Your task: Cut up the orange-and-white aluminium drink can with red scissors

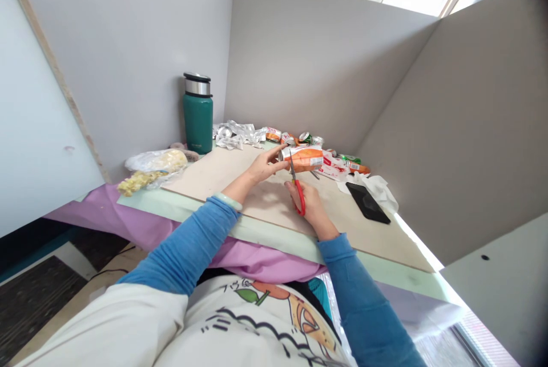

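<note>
My left hand (pixel 266 166) grips the left end of an orange drinks can (pixel 305 159) and holds it on its side just above the wooden board (pixel 222 176). My right hand (pixel 309 202) is closed through the red handles of a pair of scissors (pixel 297 184). The scissor blades point up and meet the can near its left end. Both arms wear blue sleeves, and a pale bangle sits on my left wrist.
A green flask (pixel 197 114) stands at the back left. Cut metal scraps (pixel 236 134) and several more cans (pixel 310 140) lie along the back wall. A plastic bag of yellow bits (pixel 152 168) lies left, and a black phone (pixel 367 202) on tissue lies right. Grey partition walls close in the desk.
</note>
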A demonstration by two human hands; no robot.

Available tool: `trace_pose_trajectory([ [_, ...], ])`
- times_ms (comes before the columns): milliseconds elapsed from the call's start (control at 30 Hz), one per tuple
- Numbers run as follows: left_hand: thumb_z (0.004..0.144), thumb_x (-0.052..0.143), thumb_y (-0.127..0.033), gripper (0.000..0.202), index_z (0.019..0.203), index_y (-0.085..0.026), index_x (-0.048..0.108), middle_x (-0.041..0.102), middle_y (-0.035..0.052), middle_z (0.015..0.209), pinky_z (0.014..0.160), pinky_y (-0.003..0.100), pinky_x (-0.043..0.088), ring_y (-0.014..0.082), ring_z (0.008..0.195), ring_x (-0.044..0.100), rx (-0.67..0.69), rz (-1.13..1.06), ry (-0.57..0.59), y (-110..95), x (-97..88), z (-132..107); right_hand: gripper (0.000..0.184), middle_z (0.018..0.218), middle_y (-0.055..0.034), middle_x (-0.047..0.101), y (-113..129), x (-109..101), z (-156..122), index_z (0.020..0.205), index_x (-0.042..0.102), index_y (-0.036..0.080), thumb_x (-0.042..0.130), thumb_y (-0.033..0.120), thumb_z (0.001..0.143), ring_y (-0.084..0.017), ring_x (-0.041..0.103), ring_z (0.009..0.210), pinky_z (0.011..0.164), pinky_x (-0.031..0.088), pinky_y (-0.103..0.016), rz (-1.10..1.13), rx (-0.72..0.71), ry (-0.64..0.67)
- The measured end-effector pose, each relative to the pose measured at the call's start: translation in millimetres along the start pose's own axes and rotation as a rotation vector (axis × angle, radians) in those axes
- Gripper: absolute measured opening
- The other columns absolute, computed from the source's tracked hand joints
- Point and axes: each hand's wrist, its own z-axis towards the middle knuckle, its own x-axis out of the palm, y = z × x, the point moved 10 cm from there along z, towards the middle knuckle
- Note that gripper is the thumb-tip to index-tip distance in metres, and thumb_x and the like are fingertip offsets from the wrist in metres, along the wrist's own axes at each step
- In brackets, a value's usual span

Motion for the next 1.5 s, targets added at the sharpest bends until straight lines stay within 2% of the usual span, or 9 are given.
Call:
trace_pose_trajectory([
  [200, 0.082, 0.074, -0.049, 0.088, 0.158, -0.017, 0.044, 0.070, 0.0028, 0.085, 0.063, 0.023, 0.046, 0.0137, 0.076, 0.059, -0.030, -0.033, 0.006, 2, 0.4, 1, 0.043, 0.050, -0.0010, 0.056, 0, 4, -3, 0.067, 0.051, 0.026, 0.052, 0.059, 0.095, -0.019, 0.056, 0.049, 0.051, 0.046, -0.033, 0.093, 0.040, 0.040],
  [467, 0.085, 0.071, -0.052, 0.079, 0.155, -0.022, 0.050, 0.073, 0.0078, 0.112, 0.063, 0.023, 0.047, 0.0154, 0.085, 0.065, 0.014, -0.018, -0.020, 2, -1.7, 1, 0.051, 0.055, -0.0023, 0.063, -3, 0, 3, 0.071, 0.056, 0.024, 0.055, 0.071, 0.089, -0.021, 0.061, 0.056, 0.054, 0.046, -0.030, -0.072, -0.063, -0.033],
  [633, 0.084, 0.072, -0.050, 0.073, 0.149, -0.023, 0.057, 0.072, 0.0067, 0.120, 0.073, 0.025, 0.049, 0.0134, 0.086, 0.062, 0.057, 0.031, -0.079, 0, -7.0, 2, 0.052, 0.062, -0.0040, 0.069, -1, 5, 0, 0.073, 0.058, 0.023, 0.051, 0.070, 0.093, -0.020, 0.064, 0.058, 0.055, 0.047, -0.029, 0.011, -0.048, 0.034],
  [700, 0.083, 0.073, -0.051, 0.074, 0.149, -0.021, 0.057, 0.073, 0.0080, 0.118, 0.072, 0.026, 0.049, 0.0148, 0.088, 0.064, 0.040, 0.013, -0.069, 1, -6.7, 2, 0.054, 0.066, -0.0052, 0.072, 0, 7, -3, 0.073, 0.059, 0.022, 0.049, 0.070, 0.094, -0.019, 0.064, 0.058, 0.056, 0.047, -0.029, 0.053, -0.032, 0.065],
  [900, 0.082, 0.074, -0.057, 0.083, 0.151, -0.016, 0.054, 0.074, 0.0072, 0.092, 0.064, 0.025, 0.047, 0.0197, 0.088, 0.070, -0.016, -0.054, -0.009, 7, -2.3, 2, 0.054, 0.072, -0.0065, 0.075, 3, 9, -6, 0.074, 0.062, 0.021, 0.047, 0.069, 0.095, -0.018, 0.063, 0.059, 0.056, 0.047, -0.028, 0.092, -0.028, 0.093],
  [1033, 0.085, 0.072, -0.050, 0.073, 0.150, -0.019, 0.057, 0.075, 0.0069, 0.102, 0.072, 0.026, 0.049, 0.0169, 0.088, 0.067, 0.043, 0.047, -0.083, 1, -7.8, 1, 0.053, 0.074, -0.0062, 0.076, 1, 9, -4, 0.077, 0.064, 0.021, 0.048, 0.068, 0.095, -0.017, 0.062, 0.057, 0.057, 0.048, -0.029, 0.089, -0.019, 0.083],
  [1200, 0.085, 0.071, -0.046, 0.070, 0.150, -0.021, 0.057, 0.074, 0.0067, 0.111, 0.072, 0.026, 0.048, 0.0152, 0.087, 0.064, 0.063, 0.090, -0.107, -1, -8.7, 1, 0.052, 0.076, -0.0066, 0.077, -1, 11, -4, 0.080, 0.064, 0.021, 0.048, 0.068, 0.095, -0.018, 0.063, 0.058, 0.054, 0.047, -0.029, 0.101, -0.008, 0.093],
  [1400, 0.084, 0.072, -0.054, 0.079, 0.151, -0.015, 0.054, 0.073, 0.0067, 0.091, 0.065, 0.025, 0.045, 0.0183, 0.085, 0.068, 0.005, -0.041, -0.002, 4, 0.0, 2, 0.048, 0.078, -0.0070, 0.077, 3, 10, -5, 0.079, 0.063, 0.022, 0.048, 0.063, 0.097, -0.018, 0.061, 0.058, 0.056, 0.048, -0.030, 0.105, -0.042, 0.090],
  [1500, 0.083, 0.073, -0.051, 0.076, 0.149, -0.017, 0.056, 0.074, 0.0071, 0.098, 0.067, 0.026, 0.046, 0.0170, 0.084, 0.067, 0.025, -0.010, -0.046, 2, -4.9, 2, 0.049, 0.077, -0.0061, 0.076, 5, 9, -5, 0.077, 0.062, 0.021, 0.047, 0.062, 0.098, -0.017, 0.060, 0.057, 0.058, 0.048, -0.030, 0.078, -0.037, 0.099],
])
